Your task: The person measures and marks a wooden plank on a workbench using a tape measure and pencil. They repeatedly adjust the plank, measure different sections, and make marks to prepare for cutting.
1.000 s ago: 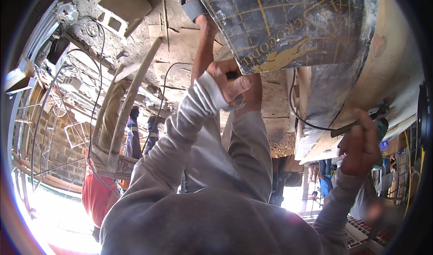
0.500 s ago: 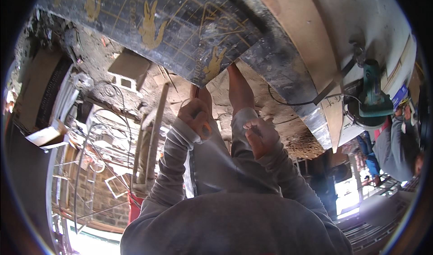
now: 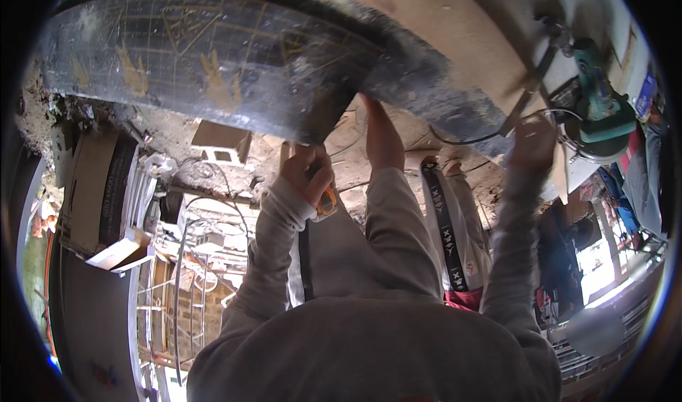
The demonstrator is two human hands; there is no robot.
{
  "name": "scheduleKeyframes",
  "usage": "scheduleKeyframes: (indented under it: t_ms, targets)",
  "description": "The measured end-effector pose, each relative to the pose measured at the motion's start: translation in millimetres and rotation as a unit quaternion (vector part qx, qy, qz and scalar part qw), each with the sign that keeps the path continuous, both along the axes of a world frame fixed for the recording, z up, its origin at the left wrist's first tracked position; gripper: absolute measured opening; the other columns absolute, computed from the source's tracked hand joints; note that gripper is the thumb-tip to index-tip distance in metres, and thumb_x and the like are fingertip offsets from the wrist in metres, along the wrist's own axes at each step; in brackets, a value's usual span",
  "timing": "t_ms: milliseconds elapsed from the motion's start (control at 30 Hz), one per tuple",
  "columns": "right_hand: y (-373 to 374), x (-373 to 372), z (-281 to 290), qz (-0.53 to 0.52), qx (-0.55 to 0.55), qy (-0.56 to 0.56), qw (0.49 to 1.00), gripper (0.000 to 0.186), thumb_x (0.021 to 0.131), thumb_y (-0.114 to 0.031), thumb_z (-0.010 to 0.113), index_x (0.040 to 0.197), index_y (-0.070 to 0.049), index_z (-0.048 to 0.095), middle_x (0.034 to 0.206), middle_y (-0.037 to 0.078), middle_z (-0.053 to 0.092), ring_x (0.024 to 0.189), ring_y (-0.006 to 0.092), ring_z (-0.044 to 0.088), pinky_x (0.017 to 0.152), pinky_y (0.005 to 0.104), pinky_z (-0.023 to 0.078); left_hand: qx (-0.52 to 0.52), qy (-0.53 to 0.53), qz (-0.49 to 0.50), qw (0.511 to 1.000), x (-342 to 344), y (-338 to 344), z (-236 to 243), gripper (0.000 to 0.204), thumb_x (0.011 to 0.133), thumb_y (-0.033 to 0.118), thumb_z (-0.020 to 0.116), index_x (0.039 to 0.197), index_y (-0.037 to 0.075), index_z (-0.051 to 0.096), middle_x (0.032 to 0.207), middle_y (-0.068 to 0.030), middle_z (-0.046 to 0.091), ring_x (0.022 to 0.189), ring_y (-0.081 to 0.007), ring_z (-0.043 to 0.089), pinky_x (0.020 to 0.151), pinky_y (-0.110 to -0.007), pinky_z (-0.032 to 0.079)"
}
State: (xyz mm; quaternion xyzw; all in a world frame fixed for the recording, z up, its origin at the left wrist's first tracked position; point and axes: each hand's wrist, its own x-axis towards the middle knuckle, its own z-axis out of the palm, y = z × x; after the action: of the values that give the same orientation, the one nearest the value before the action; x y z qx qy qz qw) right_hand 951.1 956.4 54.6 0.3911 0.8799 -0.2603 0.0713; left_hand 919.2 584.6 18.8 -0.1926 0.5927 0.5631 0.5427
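My left hand point(image 3: 307, 173) is closed around a small orange, rounded object point(image 3: 327, 203), of which only part shows. That hand is just below the near corner of a dark panel point(image 3: 234, 68) printed with a yellow grid and animal shapes. My right hand point(image 3: 533, 145) is stretched far to the right, smeared by motion, so its fingers do not show. It overlaps the tip of a pale wooden board point(image 3: 558, 178), close to a dark cable point(image 3: 465, 141) and left of a green power saw point(image 3: 600, 114). Whether it touches any of these I cannot tell.
Another person's legs in striped trousers point(image 3: 451, 238) are between my legs and my right arm. A concrete block point(image 3: 222, 143) and cables lie on the dirt floor to the left. A cardboard box point(image 3: 96, 178) stands further left. More people are at the far right.
My right hand has moved from in front of my lap up and right toward the saw. My left hand still holds the orange object. The view has shifted, and another person's legs now show.
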Motion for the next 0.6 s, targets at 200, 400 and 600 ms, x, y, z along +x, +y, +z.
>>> scheduleKeyframes:
  t_ms: [200,400,600]
  targets:
    - [103.9,2.5,-84.8,-0.011,0.075,-0.069,0.995,0.071,0.072,-0.056,0.078,0.109,0.002,0.061,0.090,0.010,0.063,0.080,0.0209,0.059,0.074,0.0328,0.049,0.006,-0.004,-0.034,0.999,-12.7,-48.6,-13.4,0.005,0.085,0.006,0.053,0.086,0.002,0.052,0.068,-0.0054,0.057,0.061,-0.0125,0.058,0.058,-0.027,0.048]
    - [116.4,-5.3,-90.3,0.004,0.048,0.027,0.998,0.054,0.078,-0.047,0.077,0.098,0.002,0.067,0.088,0.006,0.067,0.080,0.0154,0.059,0.077,0.0304,0.048,0.002,-0.007,-0.019,1.000,-54.3,-96.4,-4.0,0.004,0.085,0.003,0.049,0.086,0.002,0.052,0.068,-0.0052,0.058,0.059,-0.0115,0.058,0.057,-0.025,0.048]
    - [86.5,-136.0,-95.2,0.196,0.156,-0.031,0.968,0.059,0.083,-0.055,0.068,0.110,-0.002,0.066,0.096,0.013,0.070,0.089,0.0227,0.065,0.081,0.0331,0.049,-0.039,-0.034,0.002,0.999,-64.0,-138.3,0.2,0.004,0.084,0.004,0.047,0.084,0.005,0.052,0.068,-0.0038,0.057,0.059,-0.0092,0.055,0.056,-0.024,0.047]
